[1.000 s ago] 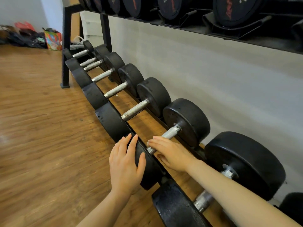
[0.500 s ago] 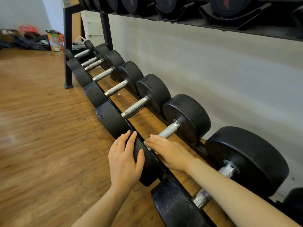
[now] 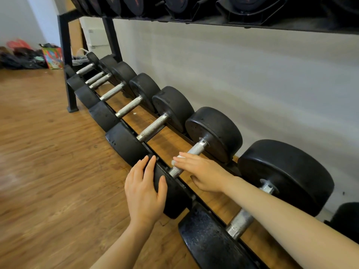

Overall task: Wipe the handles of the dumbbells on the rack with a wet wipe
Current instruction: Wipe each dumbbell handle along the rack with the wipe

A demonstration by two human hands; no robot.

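Note:
A low rack (image 3: pixel 155 150) holds a row of black dumbbells with knurled metal handles. My left hand (image 3: pixel 144 188) rests flat on the near head (image 3: pixel 175 193) of one dumbbell, fingers straight and thumb over its edge. My right hand (image 3: pixel 202 172) lies across that dumbbell's handle (image 3: pixel 196 148), fingers over the top and thumb on the near side. A bit of white wet wipe (image 3: pixel 177 157) shows under its fingertips, held against the handle. The far head (image 3: pixel 215 131) of this dumbbell stands by the wall.
More dumbbells (image 3: pixel 153 127) run off to the far left, and a bigger one (image 3: pixel 285 175) sits under my right forearm. An upper shelf (image 3: pixel 213 18) of weights overhangs the row. Bags (image 3: pixel 52 56) lie on the wooden floor (image 3: pixel 48 162) at the back left.
My right hand has shifted a little along the handle, and the white wipe now shows at its fingertips. My left hand stays on the dumbbell head.

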